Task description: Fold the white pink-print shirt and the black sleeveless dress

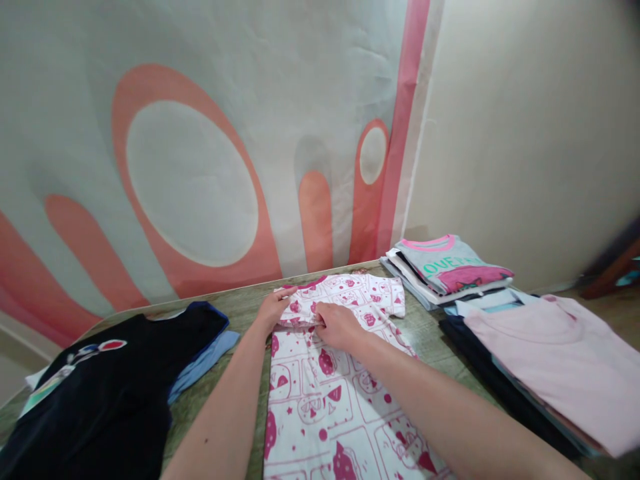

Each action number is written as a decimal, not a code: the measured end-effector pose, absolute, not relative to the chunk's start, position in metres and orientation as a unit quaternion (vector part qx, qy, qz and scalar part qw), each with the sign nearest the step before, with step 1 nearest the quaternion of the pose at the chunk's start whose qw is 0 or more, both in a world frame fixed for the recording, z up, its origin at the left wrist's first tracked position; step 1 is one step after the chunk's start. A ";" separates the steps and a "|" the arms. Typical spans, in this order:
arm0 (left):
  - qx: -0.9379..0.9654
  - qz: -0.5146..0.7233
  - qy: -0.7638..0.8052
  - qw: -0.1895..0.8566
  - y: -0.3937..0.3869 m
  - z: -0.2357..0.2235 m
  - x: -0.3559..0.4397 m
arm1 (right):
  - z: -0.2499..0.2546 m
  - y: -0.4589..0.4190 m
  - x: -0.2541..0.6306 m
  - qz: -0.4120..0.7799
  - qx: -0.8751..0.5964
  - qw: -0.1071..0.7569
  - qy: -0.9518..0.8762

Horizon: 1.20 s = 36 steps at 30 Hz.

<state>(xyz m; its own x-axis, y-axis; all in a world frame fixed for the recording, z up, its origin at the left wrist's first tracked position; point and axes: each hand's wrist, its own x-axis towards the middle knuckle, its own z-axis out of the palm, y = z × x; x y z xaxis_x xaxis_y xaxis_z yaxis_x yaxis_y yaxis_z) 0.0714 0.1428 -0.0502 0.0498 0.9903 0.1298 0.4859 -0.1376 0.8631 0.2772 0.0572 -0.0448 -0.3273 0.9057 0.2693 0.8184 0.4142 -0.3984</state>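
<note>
A white short-sleeved shirt or nightdress (320, 407) with a pink cartoon print lies lengthwise in front of me, its pink-edged neckline at the far end. Its right sleeve is spread outward, while the left side is turned inward across the chest. My left hand (273, 312) grips that folded side near the shoulder, one finger stretched over the cloth by the collar. Just right of it, my right hand (340, 327) pinches the fabric at the edge of the fold, fingers curled. The garment's lower end runs out of view, and my right forearm covers part of it.
A black T-shirt (115, 380) lies at the left over blue cloth (205, 363). At the right are a folded pale pink T-shirt (560, 360) on a stack and a grey T-shirt (450, 263) with pink collar on another. A printed wall sheet (280, 133) rises behind the wooden surface (425, 340).
</note>
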 end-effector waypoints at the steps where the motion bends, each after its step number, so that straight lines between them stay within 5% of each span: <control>1: 0.659 0.380 0.567 0.316 0.143 -0.052 0.070 | -0.044 0.057 0.279 0.097 -0.539 0.215 -0.808; 6: 0.718 0.341 0.534 0.288 0.140 -0.049 0.065 | -0.041 0.056 0.284 0.109 -0.545 0.184 -0.811; 13: 0.724 0.327 0.486 0.365 0.126 -0.039 0.072 | -0.045 0.058 0.283 0.075 -0.509 0.250 -0.820; 20: 0.530 0.385 0.483 0.581 0.124 -0.046 0.079 | -0.049 0.056 0.275 0.092 -0.528 0.279 -0.797; 27: 0.426 0.424 0.433 0.672 0.128 -0.048 0.086 | -0.050 0.057 0.261 0.063 -0.570 0.263 -0.776; 36: 0.455 0.411 0.487 0.622 0.122 -0.045 0.092 | -0.048 0.056 0.266 0.054 -0.621 0.193 -0.758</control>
<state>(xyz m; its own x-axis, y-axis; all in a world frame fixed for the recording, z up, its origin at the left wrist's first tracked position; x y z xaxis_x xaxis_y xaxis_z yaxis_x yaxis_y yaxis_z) 0.0923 0.1218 -0.0452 0.1871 0.9546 -0.2317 -0.0677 0.2479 0.9664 0.2663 0.0560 -0.0477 -0.1552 0.9618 0.2255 0.9204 0.2237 -0.3206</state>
